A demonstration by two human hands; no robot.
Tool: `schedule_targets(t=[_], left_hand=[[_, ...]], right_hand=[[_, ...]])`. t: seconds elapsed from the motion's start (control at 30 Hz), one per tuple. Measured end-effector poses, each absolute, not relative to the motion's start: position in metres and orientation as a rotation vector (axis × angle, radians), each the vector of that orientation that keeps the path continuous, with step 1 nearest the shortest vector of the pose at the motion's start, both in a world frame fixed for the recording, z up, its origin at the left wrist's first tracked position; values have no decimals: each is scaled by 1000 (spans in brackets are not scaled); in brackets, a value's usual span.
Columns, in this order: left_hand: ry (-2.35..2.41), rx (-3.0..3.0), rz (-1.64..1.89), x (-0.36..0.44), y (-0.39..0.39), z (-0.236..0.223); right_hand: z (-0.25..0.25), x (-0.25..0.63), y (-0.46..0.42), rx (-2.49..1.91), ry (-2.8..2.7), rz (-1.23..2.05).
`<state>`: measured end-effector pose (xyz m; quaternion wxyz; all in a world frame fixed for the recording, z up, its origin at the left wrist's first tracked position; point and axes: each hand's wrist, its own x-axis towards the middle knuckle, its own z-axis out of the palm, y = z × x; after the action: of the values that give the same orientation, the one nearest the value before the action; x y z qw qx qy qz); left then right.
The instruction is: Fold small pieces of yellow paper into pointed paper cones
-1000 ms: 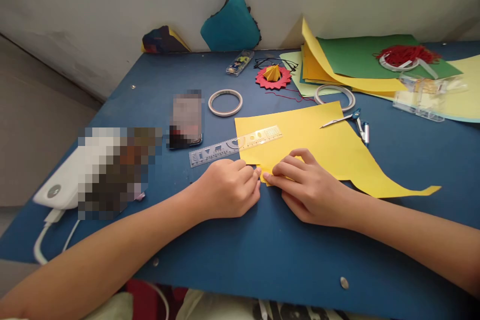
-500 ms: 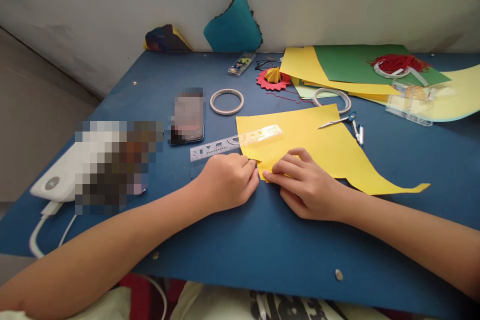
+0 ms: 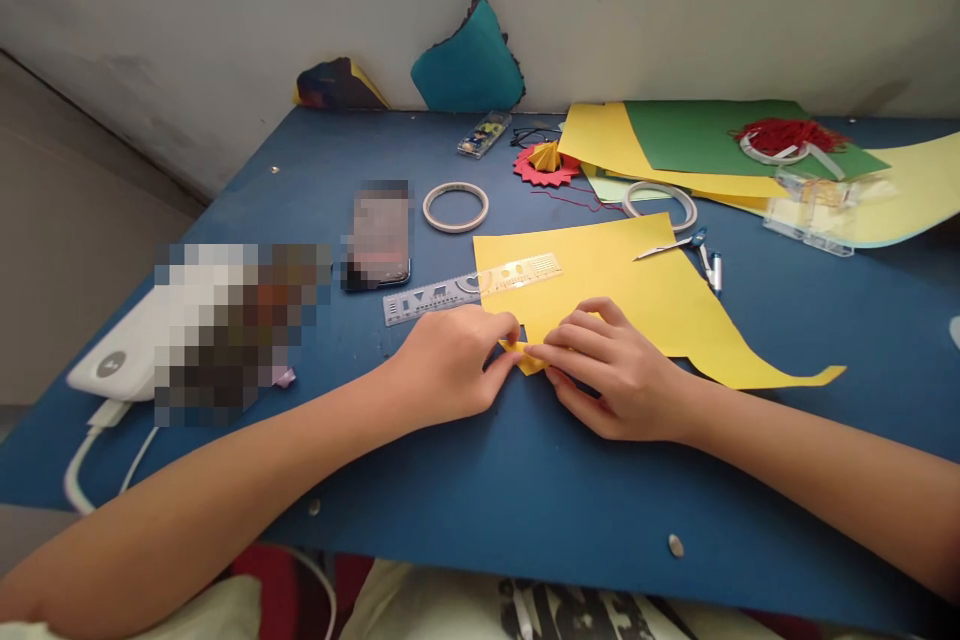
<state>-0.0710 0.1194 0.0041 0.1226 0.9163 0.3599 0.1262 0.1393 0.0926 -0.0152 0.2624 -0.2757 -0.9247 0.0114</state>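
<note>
Since the frame half a second ago, the left hand [image 3: 457, 360] has opened its thumb and forefinger a little, and the near edge of the small folded yellow paper piece [image 3: 531, 363] now shows between the hands. This piece lies at the near edge of the large yellow paper sheet [image 3: 615, 295], the landmark here.

The left hand, its other fingers curled, pinches the piece's left end between thumb and forefinger. The right hand [image 3: 615, 370], loosely bent and partly open, has its fingertips on the piece's right part; its thumb's grip is unclear.

A clear plastic ruler [image 3: 431, 300] crosses the sheet's left edge. A blue-and-silver metal compass [image 3: 699, 240] lies over its right edge, point on the paper. Beyond the sheet are a white ring-shaped tape roll [image 3: 688, 205], a red-and-yellow folded paper ornament [image 3: 546, 160] and green card [image 3: 712, 135]. A pixelated dark phone [image 3: 379, 235] lies to its left.
</note>
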Motion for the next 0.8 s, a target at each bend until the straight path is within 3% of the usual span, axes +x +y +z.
schedule_targets(t=[0.8], left_hand=[[677, 3158, 508, -73, 123, -3]], right_hand=[[-17, 139, 96, -974, -2458, 62]])
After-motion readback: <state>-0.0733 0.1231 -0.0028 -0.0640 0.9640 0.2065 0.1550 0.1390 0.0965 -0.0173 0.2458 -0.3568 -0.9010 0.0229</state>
